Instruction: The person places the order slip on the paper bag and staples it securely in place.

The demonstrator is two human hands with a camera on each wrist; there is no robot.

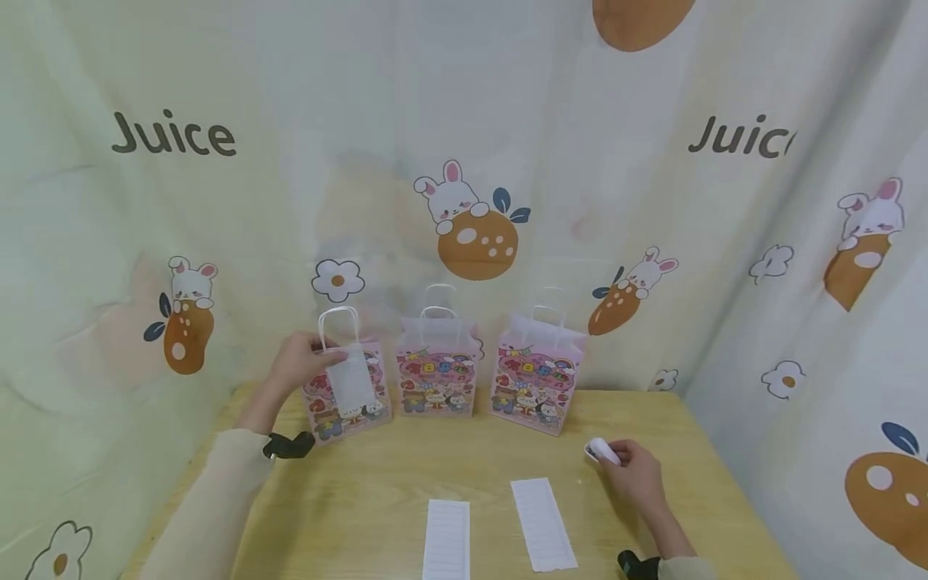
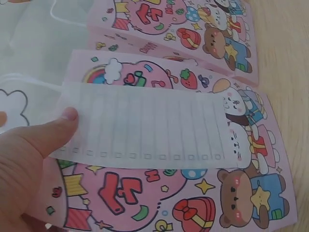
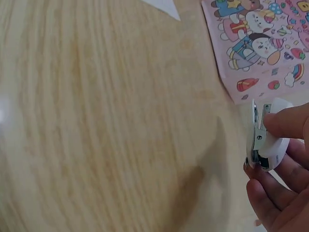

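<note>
My left hand [image 1: 299,361] pinches a white lined paper slip [image 1: 353,385] at the top of the left pink cartoon gift bag [image 1: 319,415]. In the left wrist view the thumb [image 2: 67,116] presses one end of the slip [image 2: 145,125], which lies across the bag's printed front; the other fingers are hidden behind. A row of small checkboxes runs along one long side of the slip. Over the table's right side, my right hand [image 1: 638,477] holds a small white stapler [image 1: 602,451]. The right wrist view shows the stapler [image 3: 260,137] gripped between thumb and fingers, its metal parts exposed.
Two similar gift bags stand to the right, a middle bag [image 1: 435,387] and a right bag [image 1: 536,391], both with white handles. Two more slips, a left slip [image 1: 446,540] and a right slip [image 1: 544,524], lie near the wooden table's [image 1: 362,499] front. A printed curtain [image 1: 326,97] hangs behind.
</note>
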